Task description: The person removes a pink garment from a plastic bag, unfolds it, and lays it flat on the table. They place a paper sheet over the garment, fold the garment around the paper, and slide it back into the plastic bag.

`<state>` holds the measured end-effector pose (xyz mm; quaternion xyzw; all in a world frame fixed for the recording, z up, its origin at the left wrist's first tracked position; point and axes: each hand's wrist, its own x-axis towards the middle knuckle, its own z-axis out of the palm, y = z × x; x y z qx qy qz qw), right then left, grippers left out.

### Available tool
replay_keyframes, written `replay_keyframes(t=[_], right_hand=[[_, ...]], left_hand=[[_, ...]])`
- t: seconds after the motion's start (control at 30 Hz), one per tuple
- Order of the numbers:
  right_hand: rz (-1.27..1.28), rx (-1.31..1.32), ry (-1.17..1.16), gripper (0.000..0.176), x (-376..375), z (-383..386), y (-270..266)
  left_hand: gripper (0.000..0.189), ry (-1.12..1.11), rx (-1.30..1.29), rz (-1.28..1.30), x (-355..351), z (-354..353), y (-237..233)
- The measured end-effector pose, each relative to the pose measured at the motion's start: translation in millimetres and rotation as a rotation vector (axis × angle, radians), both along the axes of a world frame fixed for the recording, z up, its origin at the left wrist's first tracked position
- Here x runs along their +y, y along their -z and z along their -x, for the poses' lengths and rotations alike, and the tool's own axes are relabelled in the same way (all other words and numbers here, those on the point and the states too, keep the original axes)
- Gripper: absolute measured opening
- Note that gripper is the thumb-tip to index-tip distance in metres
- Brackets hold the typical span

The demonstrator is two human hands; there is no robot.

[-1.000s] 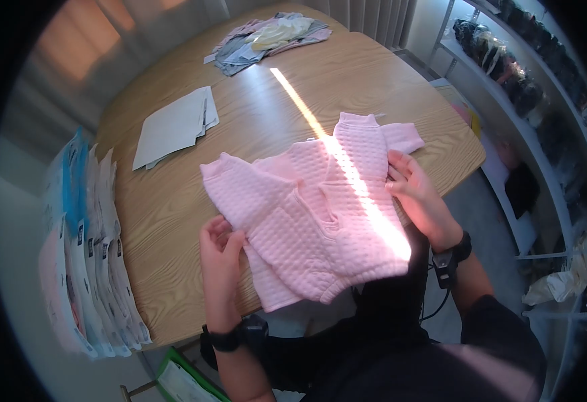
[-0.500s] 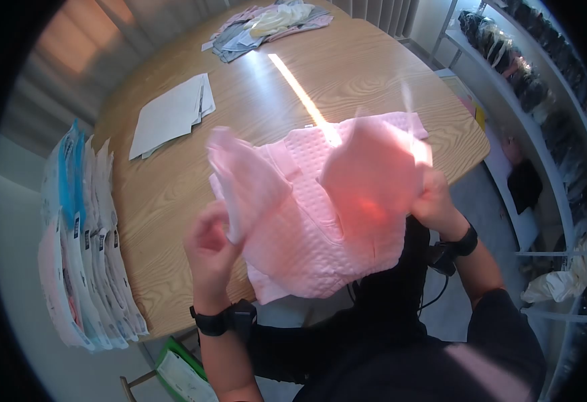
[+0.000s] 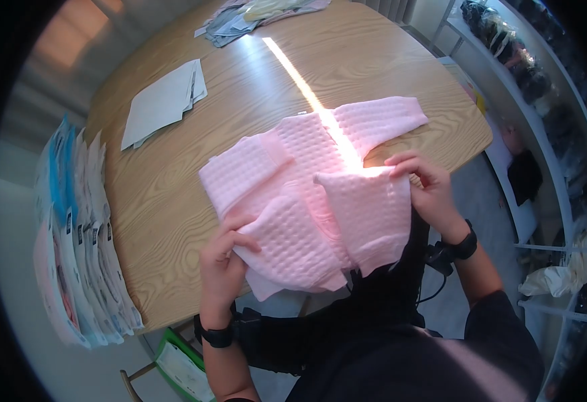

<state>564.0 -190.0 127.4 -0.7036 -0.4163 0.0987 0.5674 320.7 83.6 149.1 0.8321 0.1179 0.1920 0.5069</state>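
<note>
1. I see the pink quilted knit garment (image 3: 307, 194) spread at the round wooden table's (image 3: 166, 201) near edge, its hem overhanging.
2. The left hand (image 3: 221, 261) pinches its left fold and the right hand (image 3: 429, 191) grips its right fold, both equally near.

garment (image 3: 307, 194) 1 | hands 2: left hand (image 3: 221, 264), right hand (image 3: 431, 191) | table (image 3: 166, 201) 1 | paper stack (image 3: 162, 104) 1 | clothes pile (image 3: 236, 20) 1

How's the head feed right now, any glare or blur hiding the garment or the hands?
Head view: a hard sun stripe crosses the table and bleaches a streak on the pink garment; left hand and right hand read sharp, both gripping it; fisheye bends the table edge, black vignette cuts the corners.
</note>
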Motion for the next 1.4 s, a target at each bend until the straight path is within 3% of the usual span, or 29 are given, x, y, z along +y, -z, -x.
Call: replay_keyframes(t=[0.13, 0.2, 0.23, 0.27, 0.33, 0.4, 0.47, 0.5, 0.53, 0.6, 0.67, 0.73, 0.8, 0.87, 0.97, 1.03, 1.07, 1.13, 1.23, 1.3, 1.4], right_hand=[[-0.099, 0.131, 0.009, 0.020, 18.1, -11.8, -13.6], [0.058, 0.195, -0.101, 0.022, 23.4, -15.3, -12.4], [0.167, -0.001, -0.072, 0.027, 19.6, -15.7, -15.8], [0.161, -0.008, -0.075, 0.027, 14.5, -15.4, -12.4], [-0.045, 0.073, 0.185, 0.035, -0.4, -9.1, 4.5], [-0.094, 0.181, 0.214, 0.040, -12.0, 1.9, 9.8], [0.122, 0.459, 0.178, 0.044, -21.8, 20.8, -9.4], [0.277, 0.470, 0.145, 0.055, -25.5, 27.9, -21.4], [0.284, 0.472, 0.143, 0.055, -20.8, 31.0, -32.3], [0.488, 0.442, 0.031, 0.065, -6.8, 35.3, -47.6], [0.353, 0.322, -0.028, 0.066, -3.2, 29.3, -26.7], [0.275, 0.515, -0.018, 0.061, 0.3, 28.9, -26.1], [0.205, 0.544, 0.001, 0.059, 1.9, 30.3, -21.5], [0.028, 0.758, -0.099, 0.059, 0.1, 27.3, -19.2], [0.032, 0.856, -0.116, 0.056, -2.3, 27.1, -21.0], [-0.019, 0.841, -0.104, 0.053, -5.1, 30.5, -10.9], [-0.062, 0.823, -0.101, 0.051, -6.2, 32.3, -7.3], [-0.040, 0.753, -0.054, 0.047, -7.6, 29.6, -15.1], [-0.031, 0.684, -0.028, 0.044, -5.8, 11.0, -46.1], [-0.060, 0.471, -0.011, 0.048, 7.3, -24.7, -58.9], [-0.056, 0.344, -0.005, 0.062, 47.5, -101.9, -83.1]], left_hand=[[0.025, 0.073, -0.019, 0.130, 16.4, -16.0, -14.3], [0.030, 0.065, 0.105, 0.003, 23.9, -24.6, -12.7], [0.030, 0.062, 0.097, -0.006, 21.9, -24.1, -15.1], [0.031, -0.051, 0.076, 0.011, 15.4, -19.9, -16.1], [0.034, -0.163, 0.062, 0.034, 7.4, 1.2, -11.2], [0.048, -0.286, 0.053, 0.279, 6.2, 26.8, -1.5], [0.054, -0.339, 0.203, 0.288, -17.9, 26.0, -15.3], [0.061, -0.395, 0.346, 0.295, -31.8, 23.3, -21.5], [0.061, -0.397, 0.349, 0.301, -41.6, 19.1, -23.0], [0.072, -0.454, 0.379, -0.024, -52.1, 8.7, -25.7], [0.077, -0.501, 0.361, -0.104, -48.6, 5.3, -13.8], [0.075, -0.472, 0.542, -0.152, -42.3, 1.9, -15.9], [0.068, -0.450, 0.557, -0.143, -33.8, 1.4, -16.9], [0.060, -0.422, 0.567, -0.130, -29.4, 2.6, -14.8], [0.051, -0.327, 0.461, -0.029, -27.8, 0.9, -6.3], [0.053, -0.333, 0.316, 0.267, -31.9, 1.9, -0.5], [0.053, -0.327, 0.316, 0.263, -31.8, 1.8, -3.3], [0.062, -0.186, 0.302, 0.509, -29.8, 0.4, -20.2], [0.075, 0.004, 0.193, 0.391, -25.8, -15.5, -65.0], [0.084, 0.013, 0.069, 0.194, -9.4, -43.6, -83.9], [0.083, -0.051, -0.001, 0.289, 30.9, -112.1, -98.8]])
